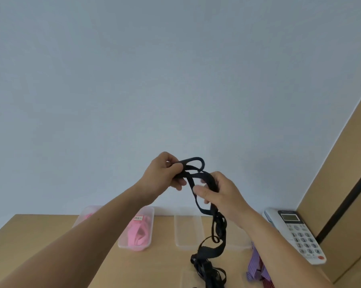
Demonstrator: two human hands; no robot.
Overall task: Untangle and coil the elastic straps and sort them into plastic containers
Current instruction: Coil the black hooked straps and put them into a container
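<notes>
The black strap [210,179] ends in a tangle on the table [40,235], straight below the right hand [219,192]; a purple strap [255,265] lies just right of that tangle, under the right forearm; farther back, below the left hand [165,173], a clear box [151,225] holds a pink strap [138,235]; a second clear box [188,227] sits below the gap between the hands; a phone [300,235] lies low to the right of the right hand; above, both hands hold the black strap up; the left pinches gathered loops between thumb and fingers, one loop sticking out toward the right hand; the right curls its fingers round the strap, which hangs from it down to the table; the wall [175,80] stands behind.
</notes>
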